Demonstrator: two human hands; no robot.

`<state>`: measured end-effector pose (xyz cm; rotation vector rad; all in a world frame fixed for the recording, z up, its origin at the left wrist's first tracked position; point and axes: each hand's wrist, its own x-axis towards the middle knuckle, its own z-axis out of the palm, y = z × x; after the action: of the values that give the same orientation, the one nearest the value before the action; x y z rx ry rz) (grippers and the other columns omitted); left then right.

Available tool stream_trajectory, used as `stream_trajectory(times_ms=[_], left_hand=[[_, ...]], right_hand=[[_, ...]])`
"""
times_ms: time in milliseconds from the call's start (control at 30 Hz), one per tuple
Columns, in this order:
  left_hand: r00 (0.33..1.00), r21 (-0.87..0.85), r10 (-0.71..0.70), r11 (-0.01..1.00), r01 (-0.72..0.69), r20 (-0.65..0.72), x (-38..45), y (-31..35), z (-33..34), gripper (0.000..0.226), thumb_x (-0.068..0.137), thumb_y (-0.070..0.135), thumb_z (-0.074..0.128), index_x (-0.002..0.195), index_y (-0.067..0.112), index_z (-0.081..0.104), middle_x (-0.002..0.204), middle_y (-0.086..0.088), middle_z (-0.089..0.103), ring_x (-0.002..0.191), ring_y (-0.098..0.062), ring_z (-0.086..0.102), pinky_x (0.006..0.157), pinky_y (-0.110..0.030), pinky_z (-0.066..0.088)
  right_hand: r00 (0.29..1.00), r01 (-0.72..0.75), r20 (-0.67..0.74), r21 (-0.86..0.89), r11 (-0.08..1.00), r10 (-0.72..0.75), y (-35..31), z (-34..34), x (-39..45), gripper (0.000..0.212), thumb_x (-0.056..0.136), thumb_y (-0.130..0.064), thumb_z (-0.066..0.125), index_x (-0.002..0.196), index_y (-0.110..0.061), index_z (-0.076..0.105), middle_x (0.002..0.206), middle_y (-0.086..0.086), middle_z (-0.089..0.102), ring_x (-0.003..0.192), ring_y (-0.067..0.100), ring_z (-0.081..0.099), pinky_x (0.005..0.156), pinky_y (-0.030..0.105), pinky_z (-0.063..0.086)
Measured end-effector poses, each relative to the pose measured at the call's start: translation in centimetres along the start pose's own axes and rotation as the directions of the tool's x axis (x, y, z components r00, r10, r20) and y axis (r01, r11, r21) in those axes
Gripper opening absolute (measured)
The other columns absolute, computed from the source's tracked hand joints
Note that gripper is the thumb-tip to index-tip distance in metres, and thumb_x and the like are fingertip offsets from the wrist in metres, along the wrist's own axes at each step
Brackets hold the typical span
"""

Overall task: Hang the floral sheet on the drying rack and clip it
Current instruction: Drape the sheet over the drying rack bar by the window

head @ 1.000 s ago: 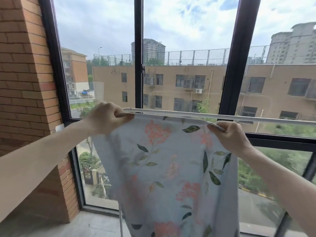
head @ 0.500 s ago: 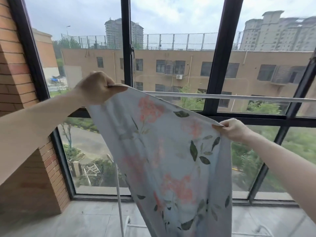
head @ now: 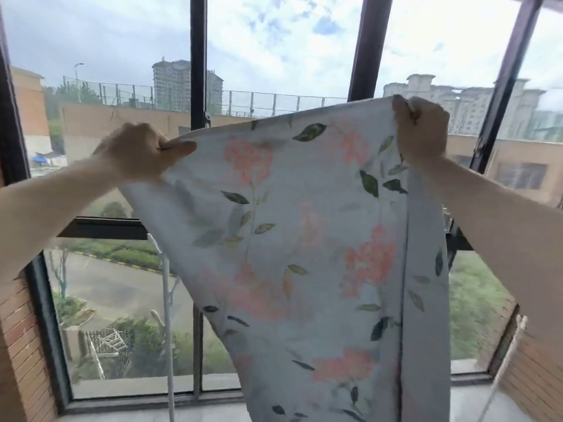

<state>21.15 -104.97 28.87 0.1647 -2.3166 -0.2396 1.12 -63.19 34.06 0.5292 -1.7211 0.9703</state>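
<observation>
- Left hand (head: pixel 143 153) closed on the top-left corner of the floral sheet (head: pixel 304 239); thumb lies flat on the front face, fingers curled behind the edge.
- Right hand (head: pixel 422 129) clamped on the top-right corner, fingers wrapped over the hem, sitting higher than the left grip.
- Top edge of the sheet runs taut between the two grips, sloping up from left grip to right grip.
- Below the grips the sheet hangs free in front of the window (head: pixel 274 56), pale blue with pink flowers and dark green leaves.
- Directly below the right grip a folded strip of fabric drops straight down, forming a vertical band along the sheet's right side.
- Below the left grip the sheet's left edge cuts diagonally down and inward toward the centre.
- Lower end of the sheet runs out of the bottom of the view.
- White upright post of the drying rack (head: pixel 167 315) stands below and slightly right of the left grip, just outside the sheet's left edge; can't tell if they touch.
- Rack's horizontal bar: not visible, presumably hidden behind the sheet.
- Sheet is held in the air by both hands only; not draped over anything visible.
- Brick wall (head: pixel 24 345) sits well below the left forearm, at the window's left side.
- Both forearms bare, extended forward and up.
</observation>
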Motion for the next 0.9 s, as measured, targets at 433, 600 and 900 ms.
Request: stream_trajectory(times_ms=[433, 600, 900], left_hand=[[0.998, -0.255, 0.013, 0.967, 0.002, 0.057, -0.2, 0.3, -1.1, 0.066, 0.095, 0.058, 0.061, 0.052, 0.011, 0.041, 0.046, -0.004, 0.033, 0.040, -0.018, 0.033, 0.039, -0.020, 0.031], [0.995, -0.262, 0.056, 0.965, -0.034, 0.080, -0.8, 0.4, -0.8, 0.072, 0.093, 0.070, 0.057, 0.054, 0.012, 0.040, 0.055, -0.008, 0.036, 0.046, -0.019, 0.037, 0.044, -0.024, 0.032], [0.987, -0.287, 0.002, 0.957, 0.044, 0.159, -2.3, 0.6, -0.6, 0.060, 0.100, 0.055, 0.059, 0.059, 0.019, 0.032, 0.054, 0.002, 0.028, 0.045, -0.015, 0.028, 0.044, -0.025, 0.023]], right_hand=[[0.979, 0.034, 0.203, -0.014, 0.999, -0.031, 1.9, -1.2, -7.3, 0.065, 0.105, -0.056, 0.048, 0.059, -0.010, 0.042, 0.045, 0.009, 0.047, 0.045, 0.026, 0.050, 0.053, 0.042, 0.042], [0.990, -0.134, 0.052, 0.021, 0.991, 0.132, 2.5, -1.7, -8.4, 0.063, 0.103, -0.052, 0.050, 0.059, -0.009, 0.039, 0.051, 0.010, 0.037, 0.050, 0.016, 0.032, 0.053, 0.038, 0.033], [0.942, -0.065, 0.332, 0.062, 0.996, 0.041, 1.6, 1.5, -11.1, 0.066, 0.099, -0.061, 0.053, 0.058, -0.014, 0.029, 0.055, -0.001, 0.024, 0.051, 0.013, 0.022, 0.049, 0.032, 0.019]])
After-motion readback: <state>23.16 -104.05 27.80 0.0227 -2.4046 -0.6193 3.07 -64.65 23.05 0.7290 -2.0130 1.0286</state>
